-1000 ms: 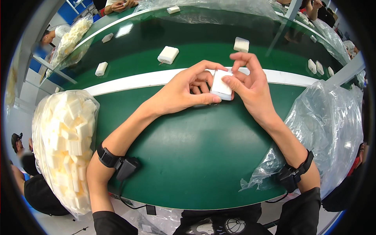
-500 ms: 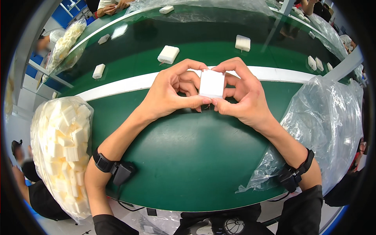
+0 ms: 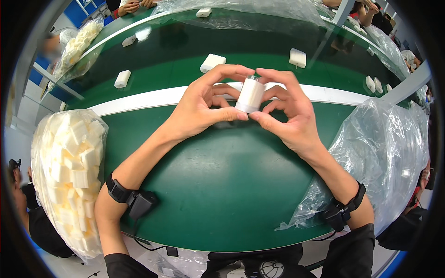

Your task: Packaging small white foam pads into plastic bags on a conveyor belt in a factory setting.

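Observation:
In front of the white rail, my left hand [image 3: 197,109] and my right hand [image 3: 292,111] hold a white boxy plastic housing [image 3: 251,95] between their fingertips. It is upright and slightly tilted, one narrow side showing. Both thumbs press near its lower end, while the index fingers meet around its top. Small shiny parts stick out at that top, too blurred to name. Similar white housings lie beyond the rail on the green belt: one [image 3: 213,62] just past my left hand, another [image 3: 297,58] farther right.
A clear bag of cream-white blocks [image 3: 74,171] stands at the left of the green table [image 3: 218,185]. Crumpled clear plastic [image 3: 380,157] covers the right side. The white rail [image 3: 153,101] crosses ahead. Other people's hands [image 3: 134,5] are at the far side.
The housing has turned in my fingers from its broad face to a narrow side, its shiny parts now showing on top. The housings on the belt appear shifted to the right.

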`<state>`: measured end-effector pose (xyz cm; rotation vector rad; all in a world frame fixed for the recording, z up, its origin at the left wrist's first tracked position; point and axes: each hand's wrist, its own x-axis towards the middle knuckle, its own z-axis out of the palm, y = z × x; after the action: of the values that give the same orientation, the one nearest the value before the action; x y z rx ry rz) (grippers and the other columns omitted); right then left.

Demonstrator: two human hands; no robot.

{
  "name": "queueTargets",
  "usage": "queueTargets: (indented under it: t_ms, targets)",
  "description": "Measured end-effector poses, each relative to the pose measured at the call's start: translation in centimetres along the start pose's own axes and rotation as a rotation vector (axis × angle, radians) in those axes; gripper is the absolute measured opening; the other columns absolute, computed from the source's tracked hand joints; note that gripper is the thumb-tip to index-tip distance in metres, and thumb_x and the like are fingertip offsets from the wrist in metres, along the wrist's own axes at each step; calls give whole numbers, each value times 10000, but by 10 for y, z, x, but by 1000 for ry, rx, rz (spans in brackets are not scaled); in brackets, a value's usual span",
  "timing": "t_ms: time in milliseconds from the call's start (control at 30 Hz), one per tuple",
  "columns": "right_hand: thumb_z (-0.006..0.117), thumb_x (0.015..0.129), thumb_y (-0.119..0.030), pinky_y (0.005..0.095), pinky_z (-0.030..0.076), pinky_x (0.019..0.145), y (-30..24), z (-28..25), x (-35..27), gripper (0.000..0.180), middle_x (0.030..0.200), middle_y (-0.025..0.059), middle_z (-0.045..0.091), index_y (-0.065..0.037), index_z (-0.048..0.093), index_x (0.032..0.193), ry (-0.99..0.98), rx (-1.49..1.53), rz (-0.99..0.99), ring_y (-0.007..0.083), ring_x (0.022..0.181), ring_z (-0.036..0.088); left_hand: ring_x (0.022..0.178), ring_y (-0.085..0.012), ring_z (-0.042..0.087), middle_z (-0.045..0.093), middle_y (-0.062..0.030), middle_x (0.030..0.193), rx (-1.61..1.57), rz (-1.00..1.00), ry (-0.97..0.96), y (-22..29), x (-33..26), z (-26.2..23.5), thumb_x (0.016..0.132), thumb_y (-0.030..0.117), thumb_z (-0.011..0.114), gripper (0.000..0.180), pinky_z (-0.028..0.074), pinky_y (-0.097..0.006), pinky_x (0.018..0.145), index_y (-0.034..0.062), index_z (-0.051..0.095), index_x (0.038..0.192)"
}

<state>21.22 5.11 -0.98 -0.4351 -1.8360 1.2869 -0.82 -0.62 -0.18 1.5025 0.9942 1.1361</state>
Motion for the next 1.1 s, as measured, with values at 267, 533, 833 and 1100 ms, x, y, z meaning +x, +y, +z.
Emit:
queueTargets:
  t_ms: [267, 533, 833, 1100]
  targets:
    - [795, 787, -54, 264, 507, 707, -5, -2, 0, 628, 1266, 91, 509, -56, 557, 1369, -50, -227, -105, 160, 1016, 614, 1061, -184, 605, 504, -88, 1304, -148, 123, 3, -5, 2, 8, 751, 72, 894, 634, 583, -303, 781, 37, 540, 1275]
    - [726, 843, 26, 299, 544, 771, 4, -2, 1, 530, 1268, 98, 482, 5, 525, 1333, -87, 181, 107, 170, 1009, 633, 1031, -158, 567, 517, -77, 1302, 5, 154, 46, -11, 3, 4, 720, 71, 905, 714, 571, -282, 757, 30, 544, 1335]
    - [731, 806, 47, 320, 577, 792, -1, 1, 1, 485, 1212, 97, 487, 28, 559, 1259, -70, 86, 84, 180, 1009, 645, 1106, -179, 585, 531, -97, 1278, 110, 193, 67, -2, 0, 5, 751, -27, 849, 508, 616, -323, 847, 14, 621, 1203]
    - [723, 776, 59, 288, 589, 719, 2, 4, 3, 471, 1152, 96, 496, 45, 575, 1223, -9, 12, -14, 149, 897, 660, 1119, -187, 604, 538, -114, 1258, 466, 461, 17, -13, -1, -4, 750, -5, 859, 328, 582, -314, 823, 43, 585, 923]
